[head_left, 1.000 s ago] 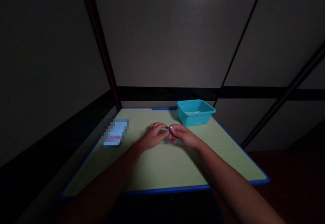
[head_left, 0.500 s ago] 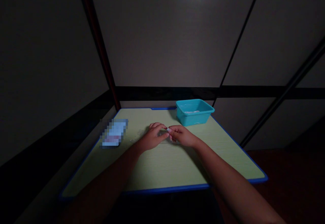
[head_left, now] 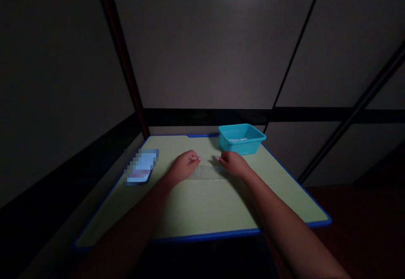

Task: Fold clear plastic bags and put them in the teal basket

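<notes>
Over the middle of the table, my left hand [head_left: 186, 163] is closed, thumb and fingers pinched together. A small pale bit shows at its fingertips, too small to name. Facing it across a short gap, my right hand [head_left: 233, 163] is closed too, its back turned up. Something tiny and whitish shows at its fingertips as well, and I cannot make out what it is. Just below both hands, a flat, clear plastic strip or bag [head_left: 207, 172] lies on the tabletop, its ends partly covered by the hands.
A turquoise plastic basket [head_left: 242, 147] stands at the back right of the pale table [head_left: 202, 211], with something whitish inside. To the left lies a blurred-out phone-like device [head_left: 142, 167]. Blue trim [head_left: 209, 235] edges the table, and a panelled wall [head_left: 202, 51] rises behind it.
My hands, whose fingertips met around a small whitish thing, have drawn apart to left and right. The clear plastic beneath them shows more fully now.
</notes>
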The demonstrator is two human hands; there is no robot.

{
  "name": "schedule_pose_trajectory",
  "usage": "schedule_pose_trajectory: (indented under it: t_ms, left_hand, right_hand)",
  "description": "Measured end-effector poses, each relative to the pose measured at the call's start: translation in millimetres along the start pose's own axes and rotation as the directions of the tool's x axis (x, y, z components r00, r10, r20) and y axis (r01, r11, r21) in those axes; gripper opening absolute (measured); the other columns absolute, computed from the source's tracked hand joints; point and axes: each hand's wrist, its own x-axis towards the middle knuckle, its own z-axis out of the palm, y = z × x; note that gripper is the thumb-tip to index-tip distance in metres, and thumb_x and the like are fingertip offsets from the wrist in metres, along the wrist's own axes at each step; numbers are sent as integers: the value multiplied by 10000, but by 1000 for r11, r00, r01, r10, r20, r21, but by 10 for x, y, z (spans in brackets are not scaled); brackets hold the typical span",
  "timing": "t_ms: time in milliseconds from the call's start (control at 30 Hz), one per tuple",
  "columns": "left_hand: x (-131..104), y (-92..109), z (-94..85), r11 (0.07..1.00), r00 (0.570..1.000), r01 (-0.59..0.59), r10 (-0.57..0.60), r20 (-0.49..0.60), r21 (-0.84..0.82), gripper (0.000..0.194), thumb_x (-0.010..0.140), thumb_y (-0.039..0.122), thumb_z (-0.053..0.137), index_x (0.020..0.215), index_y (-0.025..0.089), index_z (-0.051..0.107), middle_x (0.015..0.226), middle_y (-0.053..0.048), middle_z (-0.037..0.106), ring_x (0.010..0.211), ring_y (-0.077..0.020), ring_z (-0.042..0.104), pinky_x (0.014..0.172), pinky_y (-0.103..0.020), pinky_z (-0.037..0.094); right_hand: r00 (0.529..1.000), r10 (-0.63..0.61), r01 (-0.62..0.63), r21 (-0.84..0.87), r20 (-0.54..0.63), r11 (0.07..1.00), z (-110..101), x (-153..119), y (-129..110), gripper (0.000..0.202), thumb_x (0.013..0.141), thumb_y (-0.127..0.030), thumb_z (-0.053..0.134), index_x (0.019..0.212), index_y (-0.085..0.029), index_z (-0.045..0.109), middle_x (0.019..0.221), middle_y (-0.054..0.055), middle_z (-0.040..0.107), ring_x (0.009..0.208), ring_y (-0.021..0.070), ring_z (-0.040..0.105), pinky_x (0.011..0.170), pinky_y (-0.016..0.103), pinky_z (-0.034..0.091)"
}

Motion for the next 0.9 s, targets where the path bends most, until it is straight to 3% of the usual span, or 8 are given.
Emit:
schedule_pose_trajectory:
  t_ms: [133,333,567,733,900]
  left_hand:
    - [-55,17,1,978,992,-58,33,122,200,160,793,326,543,821,175,587,697,8,541,654,-144,515,599,-250,404]
    - [-76,15,-18,879,941,-305,219,260,367,171,735,254,642,894,201,606,899,-43,574,913,-210,510,809,-311,398]
    - [-88,11,-4,888,925,-310,199,323,340,151,766,284,620,896,208,607,901,-33,575,870,-190,533,768,-282,409]
    - [-92,-3,11,895,923,-279,150,354,349,132,767,274,605,868,189,611,855,-25,566,744,-157,539,662,-248,403]
    - [-96,-15,27,902,934,-261,146,327,344,114,782,287,572,846,199,608,823,-14,565,728,-152,539,655,-246,395]
  right_hand:
    - [992,97,-86,-127,79,988,-17,-10,52,267,812,-424,555,865,-172,625,781,74,657,631,151,546,516,242,282]
    - [974,172,-145,-174,148,974,-26,-18,150,357,703,-435,680,960,-197,607,852,68,651,758,201,589,542,240,314]
    - [985,79,-49,-186,156,981,-13,-48,151,430,707,-446,685,1040,-192,589,1051,122,568,848,219,571,631,250,370]
    - [970,35,27,-249,241,968,7,-21,114,341,720,-421,677,934,-159,637,987,140,595,846,235,560,611,254,351]
    - [950,-53,123,-214,309,969,-37,-19,69,249,755,-402,647,838,-167,651,840,84,646,751,185,555,580,240,324]
